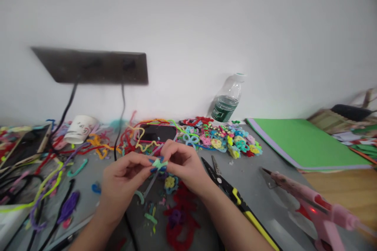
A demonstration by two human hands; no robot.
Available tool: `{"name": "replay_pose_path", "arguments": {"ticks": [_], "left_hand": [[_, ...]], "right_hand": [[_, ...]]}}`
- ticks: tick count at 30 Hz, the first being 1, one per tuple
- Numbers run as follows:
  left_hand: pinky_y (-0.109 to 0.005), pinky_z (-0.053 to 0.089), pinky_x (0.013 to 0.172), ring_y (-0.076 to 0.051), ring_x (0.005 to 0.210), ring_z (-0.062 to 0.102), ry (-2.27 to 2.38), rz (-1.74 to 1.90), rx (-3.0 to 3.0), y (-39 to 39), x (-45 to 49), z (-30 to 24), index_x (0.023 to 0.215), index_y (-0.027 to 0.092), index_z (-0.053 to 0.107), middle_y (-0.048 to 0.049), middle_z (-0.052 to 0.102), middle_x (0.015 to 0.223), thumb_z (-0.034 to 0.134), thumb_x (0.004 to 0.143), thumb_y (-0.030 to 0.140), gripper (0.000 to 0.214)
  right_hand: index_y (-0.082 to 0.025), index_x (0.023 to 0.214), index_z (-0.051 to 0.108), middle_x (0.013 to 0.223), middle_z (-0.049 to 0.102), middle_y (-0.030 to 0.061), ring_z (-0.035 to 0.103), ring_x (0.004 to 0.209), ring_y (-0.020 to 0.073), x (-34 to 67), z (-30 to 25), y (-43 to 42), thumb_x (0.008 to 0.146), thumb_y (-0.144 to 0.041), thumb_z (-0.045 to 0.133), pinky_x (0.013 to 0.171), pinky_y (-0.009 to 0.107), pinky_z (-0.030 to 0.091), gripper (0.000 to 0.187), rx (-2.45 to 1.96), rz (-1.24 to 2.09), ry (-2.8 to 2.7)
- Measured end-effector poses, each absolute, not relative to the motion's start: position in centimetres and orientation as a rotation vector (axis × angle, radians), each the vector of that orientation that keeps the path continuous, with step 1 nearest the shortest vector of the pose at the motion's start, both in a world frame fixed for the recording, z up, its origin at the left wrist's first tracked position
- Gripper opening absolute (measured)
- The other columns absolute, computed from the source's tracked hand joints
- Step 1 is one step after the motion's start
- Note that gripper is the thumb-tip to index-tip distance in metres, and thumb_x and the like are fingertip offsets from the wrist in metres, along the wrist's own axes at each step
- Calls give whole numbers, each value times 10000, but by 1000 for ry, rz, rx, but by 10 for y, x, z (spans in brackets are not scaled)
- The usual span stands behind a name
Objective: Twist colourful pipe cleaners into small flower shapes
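Between the fingertips of both hands is a small mint-green pipe cleaner piece [160, 164], folded into a compact shape. My left hand [126, 172] pinches it from the left, and my right hand [184, 162] pinches its right side. Fingers partly cover the piece, so its full shape is hidden. Just below the right fingers lies a yellow and blue pipe cleaner flower [170, 183]. Red pipe cleaner loops [182, 219] with a purple coil rest on the grey table nearer to me. Short pipe cleaner scraps [150, 217] are scattered beneath my hands.
Yellow-black scissors [235, 196] and a pink glue gun [315, 204] with a red light lie right. Behind are a phone [157, 133], a pile of pipe cleaner flowers [232, 139] and a leaning bottle [228, 100]. A paper cup [79, 129] lies tipped left; cables cross the table.
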State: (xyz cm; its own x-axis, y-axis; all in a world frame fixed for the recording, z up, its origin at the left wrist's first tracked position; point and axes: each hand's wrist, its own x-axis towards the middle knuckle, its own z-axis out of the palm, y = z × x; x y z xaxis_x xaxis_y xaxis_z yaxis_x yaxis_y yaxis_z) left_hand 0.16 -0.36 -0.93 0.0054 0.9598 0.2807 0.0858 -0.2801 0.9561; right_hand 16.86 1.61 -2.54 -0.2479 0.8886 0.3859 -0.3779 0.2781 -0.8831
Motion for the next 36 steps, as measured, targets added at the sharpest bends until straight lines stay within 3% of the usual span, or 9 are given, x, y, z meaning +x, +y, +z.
{"name": "replay_pose_path", "arguments": {"ticks": [8,13,20,27,36], "left_hand": [[-243,597,674,-184,761,726,1058,1434,1614,1,1,-7,669,216,738,-40,773,785,748,696,151,72],[-198,565,616,-149,714,706,1024,1463,1710,0,1,-5,736,237,746,-6,755,752,710,742,120,123],[-254,580,698,-174,748,716,1052,1414,1931,-2,-5,-6,770,262,764,-13,768,774,678,777,136,153],[-195,561,720,-131,782,721,929,1426,1985,-4,-7,-6,836,292,753,23,773,828,651,788,48,268],[-193,567,628,-145,702,722,1072,1449,1816,-6,0,-10,774,251,748,10,772,773,676,768,103,165]], "right_hand": [[-204,718,618,720,539,6,481,678,141,170,-26,16,762,-382,778,624,277,388,244,-571,1307,-1319],[-205,718,619,729,552,10,481,673,138,169,-25,16,763,-366,779,614,274,387,232,-554,1308,-1309],[-207,722,622,743,575,21,511,696,151,169,-27,16,749,-386,791,626,283,414,247,-543,1281,-1330],[-207,729,620,769,595,26,553,746,163,170,-27,15,755,-345,794,702,303,449,223,-516,1255,-1329],[-223,808,662,816,586,23,538,748,152,168,-25,13,787,-279,770,674,286,435,123,-467,1241,-1300]]}}
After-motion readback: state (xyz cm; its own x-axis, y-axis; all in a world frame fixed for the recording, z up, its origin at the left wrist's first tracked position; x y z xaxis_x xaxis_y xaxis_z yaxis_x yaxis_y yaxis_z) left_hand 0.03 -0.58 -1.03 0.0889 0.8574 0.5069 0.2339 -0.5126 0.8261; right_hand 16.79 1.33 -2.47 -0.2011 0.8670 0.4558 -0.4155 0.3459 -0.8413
